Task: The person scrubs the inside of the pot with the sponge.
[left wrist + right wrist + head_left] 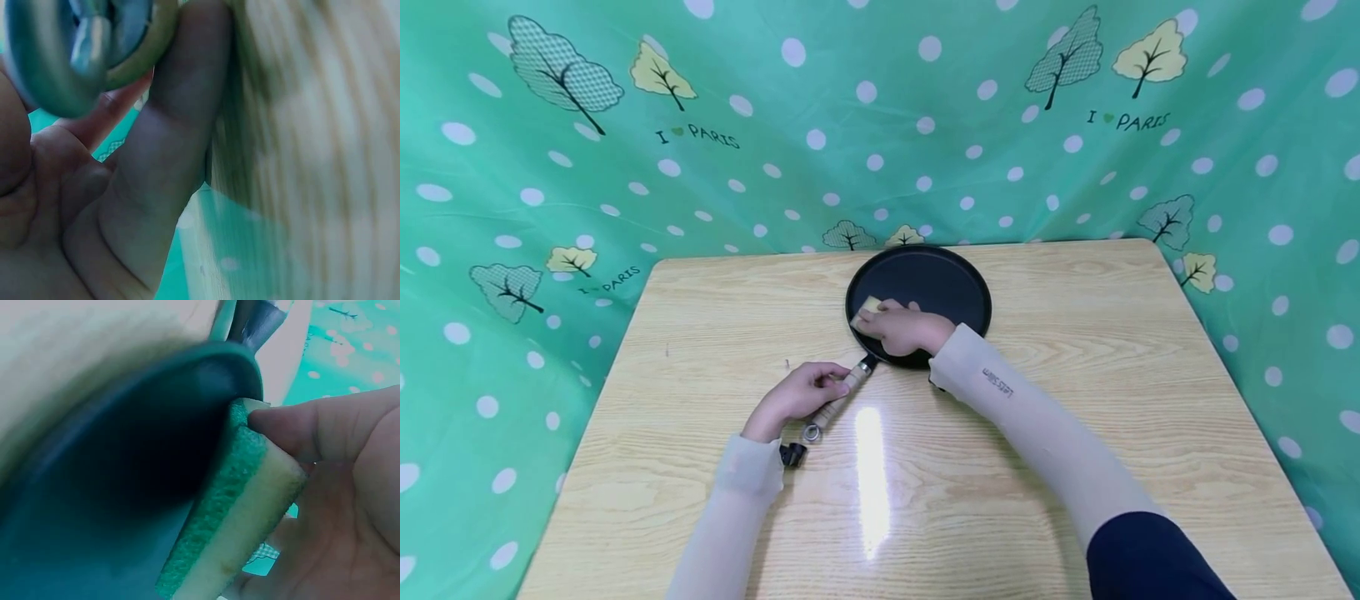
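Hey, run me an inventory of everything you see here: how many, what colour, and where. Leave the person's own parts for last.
Pan: 1, black, toward the table's far edge
Handle: 1, pale with metal ends, angling from the pan toward the near left
Sponge: 1, green and pale yellow, at the pan's near-left side
Table: 1, light wood-grain, under the pan
Patterned cloth: at least 1, green with white dots and trees, behind and beside the table
Wrist fitting: 1 clearly seen, black, by the left cuff
Off-white sleeves: 2, one per forearm
Dark blue sleeve: 1, higher on the right arm
Left hand: 1, bare, gripping the handle
Right hand: 1, bare, holding the sponge
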`<state>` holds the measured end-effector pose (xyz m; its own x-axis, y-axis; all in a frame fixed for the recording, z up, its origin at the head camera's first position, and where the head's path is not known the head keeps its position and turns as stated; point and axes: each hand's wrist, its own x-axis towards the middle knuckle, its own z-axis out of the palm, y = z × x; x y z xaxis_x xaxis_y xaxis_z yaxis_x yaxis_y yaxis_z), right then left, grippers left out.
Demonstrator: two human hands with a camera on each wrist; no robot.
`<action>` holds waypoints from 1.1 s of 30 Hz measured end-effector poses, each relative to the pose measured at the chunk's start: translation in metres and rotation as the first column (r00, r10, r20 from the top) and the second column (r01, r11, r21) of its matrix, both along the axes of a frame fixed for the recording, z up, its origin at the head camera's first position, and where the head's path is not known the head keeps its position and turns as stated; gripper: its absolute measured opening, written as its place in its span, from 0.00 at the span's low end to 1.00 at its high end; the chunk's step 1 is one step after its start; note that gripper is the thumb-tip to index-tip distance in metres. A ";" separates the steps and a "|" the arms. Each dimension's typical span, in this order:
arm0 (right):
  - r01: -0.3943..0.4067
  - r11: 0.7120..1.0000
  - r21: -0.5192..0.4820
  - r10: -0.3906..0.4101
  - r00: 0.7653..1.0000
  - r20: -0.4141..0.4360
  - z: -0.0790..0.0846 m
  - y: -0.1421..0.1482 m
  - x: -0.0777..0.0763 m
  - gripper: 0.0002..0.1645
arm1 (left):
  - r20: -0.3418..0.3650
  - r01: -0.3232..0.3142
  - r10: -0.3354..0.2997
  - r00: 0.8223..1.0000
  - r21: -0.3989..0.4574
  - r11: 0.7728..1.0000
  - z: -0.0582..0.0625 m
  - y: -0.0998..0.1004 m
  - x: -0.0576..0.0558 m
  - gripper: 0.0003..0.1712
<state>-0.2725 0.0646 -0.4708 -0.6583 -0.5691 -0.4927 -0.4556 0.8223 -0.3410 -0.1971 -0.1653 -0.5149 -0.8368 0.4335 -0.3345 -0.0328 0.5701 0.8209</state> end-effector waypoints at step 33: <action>0.186 0.980 -0.068 -0.192 0.976 -0.104 -0.020 0.019 -0.073 0.43 | 0.001 0.019 -0.019 1.000 0.013 1.000 -0.004 -0.002 0.000 0.22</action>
<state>-0.3453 0.0839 -0.4911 -0.8047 -0.4544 -0.3821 -0.3310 0.8777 -0.3465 -0.1976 -0.1677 -0.5188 -0.8280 0.4534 -0.3299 -0.0234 0.5599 0.8282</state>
